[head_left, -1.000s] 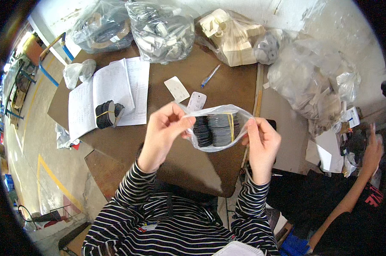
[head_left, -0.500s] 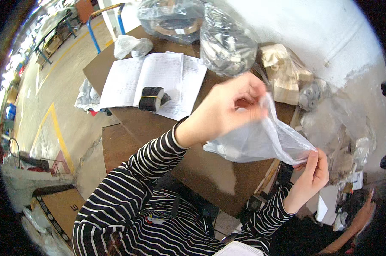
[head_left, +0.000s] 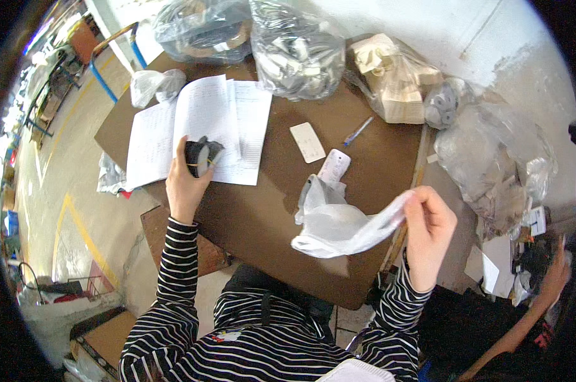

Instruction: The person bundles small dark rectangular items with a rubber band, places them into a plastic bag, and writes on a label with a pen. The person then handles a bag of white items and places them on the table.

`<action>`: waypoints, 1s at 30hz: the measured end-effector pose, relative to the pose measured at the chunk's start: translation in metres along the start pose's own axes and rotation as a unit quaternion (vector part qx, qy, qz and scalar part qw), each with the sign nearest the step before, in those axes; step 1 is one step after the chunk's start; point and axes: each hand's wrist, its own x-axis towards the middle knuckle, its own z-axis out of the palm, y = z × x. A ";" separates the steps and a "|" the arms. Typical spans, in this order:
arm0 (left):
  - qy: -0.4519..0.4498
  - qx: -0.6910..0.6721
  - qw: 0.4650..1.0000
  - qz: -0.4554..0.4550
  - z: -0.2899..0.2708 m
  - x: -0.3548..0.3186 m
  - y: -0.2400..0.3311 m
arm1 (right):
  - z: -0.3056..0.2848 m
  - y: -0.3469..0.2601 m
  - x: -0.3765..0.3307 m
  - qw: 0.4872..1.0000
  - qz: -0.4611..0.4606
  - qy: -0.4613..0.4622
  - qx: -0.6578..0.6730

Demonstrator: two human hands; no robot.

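Observation:
My left hand (head_left: 185, 191) is closed round a small bundle of black strips (head_left: 196, 159), bound with a thin yellow band, at the open notebook (head_left: 151, 143) on the left of the table. The bundle's light grey side faces right. My right hand (head_left: 431, 216) pinches the stretched-out rim of a thin white plastic bag (head_left: 329, 226) near the table's right edge. Most of the bag lies slack on the brown tabletop, and what it may hold cannot be made out. Its far end touches a pale printed slip (head_left: 334, 165).
A white card (head_left: 308, 142) and a pen (head_left: 358, 131) lie beyond the bag. Filled plastic bags (head_left: 301, 54) line the table's back, with a bag of cream pieces (head_left: 396, 83) at right. Another person's arm (head_left: 530, 318) shows at lower right.
My left hand has let go of the plastic bag, moved left and taken hold of the black bundle. The bag has sunk onto the table, its rim still in my right hand.

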 end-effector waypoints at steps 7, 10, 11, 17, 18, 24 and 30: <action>-0.044 -0.471 0.870 -0.139 -0.014 -0.005 0.015 | -0.007 0.027 -0.009 0.958 -0.123 0.141 -0.216; -0.186 -0.661 0.718 -0.114 -0.025 -0.026 0.096 | 0.001 0.041 -0.050 0.975 -0.176 0.065 0.120; -0.239 -0.622 0.744 -0.044 -0.020 -0.037 0.123 | 0.015 0.038 -0.050 0.966 -0.159 -0.001 0.203; -0.345 -0.291 0.824 0.342 0.005 -0.089 0.223 | 0.048 0.039 -0.048 0.850 0.082 0.099 0.510; -0.349 -0.271 0.815 0.374 0.009 -0.094 0.226 | 0.035 0.049 -0.051 0.826 0.093 0.090 0.549; -0.305 -0.225 0.821 0.426 0.020 -0.116 0.229 | 0.007 0.104 -0.102 0.611 0.174 0.062 0.769; -0.541 -0.342 0.641 0.423 -0.049 -0.100 0.182 | -0.015 0.124 -0.115 0.401 0.207 0.082 0.888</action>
